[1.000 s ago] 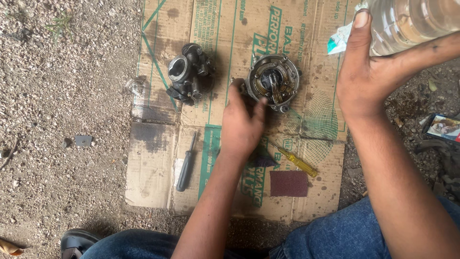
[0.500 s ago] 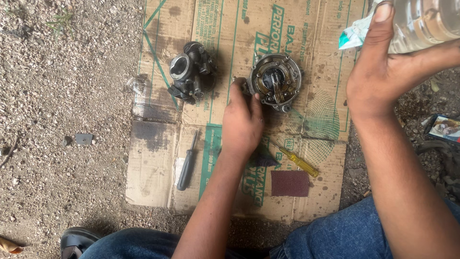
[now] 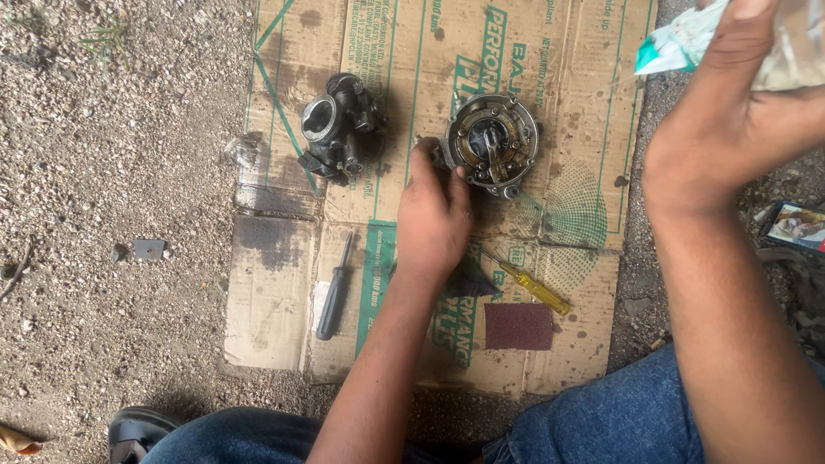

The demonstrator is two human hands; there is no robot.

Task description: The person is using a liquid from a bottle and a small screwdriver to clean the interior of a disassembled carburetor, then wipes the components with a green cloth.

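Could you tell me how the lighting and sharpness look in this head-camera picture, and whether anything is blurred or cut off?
Head view: soft, even daylight with faint shadows and no glare on the cardboard sheet; the round metal housing and left hand are sharp; the right hand and its clear bottle sit close to the lens, softer, cut off by the top edge.

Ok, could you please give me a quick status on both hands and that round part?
Left hand on the edge of the round metal part, on the cardboard. Right hand raised, gripping a clear bottle. Yellow screwdriver near the left wrist.
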